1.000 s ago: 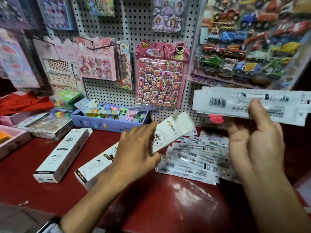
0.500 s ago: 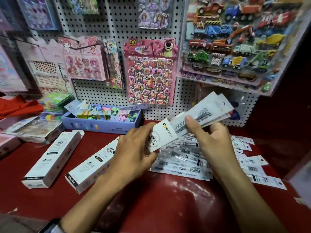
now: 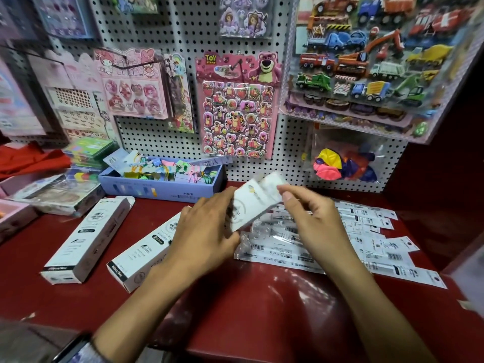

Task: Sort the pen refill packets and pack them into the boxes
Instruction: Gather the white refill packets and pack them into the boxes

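Two long white boxes lie on the red counter. The left box (image 3: 86, 239) lies alone. My left hand (image 3: 207, 231) grips the raised open end of the middle box (image 3: 146, 254). My right hand (image 3: 311, 221) pinches the white ends of a bundle of pen refill packets (image 3: 271, 187) at that box's mouth; this spot is blurred. A loose pile of packets (image 3: 277, 248) lies under and between my hands. More packets (image 3: 379, 247) fan out to the right.
A blue tray (image 3: 162, 188) of colourful clips stands behind the boxes against the pegboard (image 3: 188, 35). Sticker sheets hang above. A bag of balloons (image 3: 343, 163) hangs at the right. Packaged goods (image 3: 57, 192) and pink trays sit at the left.
My right hand brought its bundle of packets down from high on the right to the box mouth, and most of the bundle's length no longer shows. My left hand kept hold of the box.
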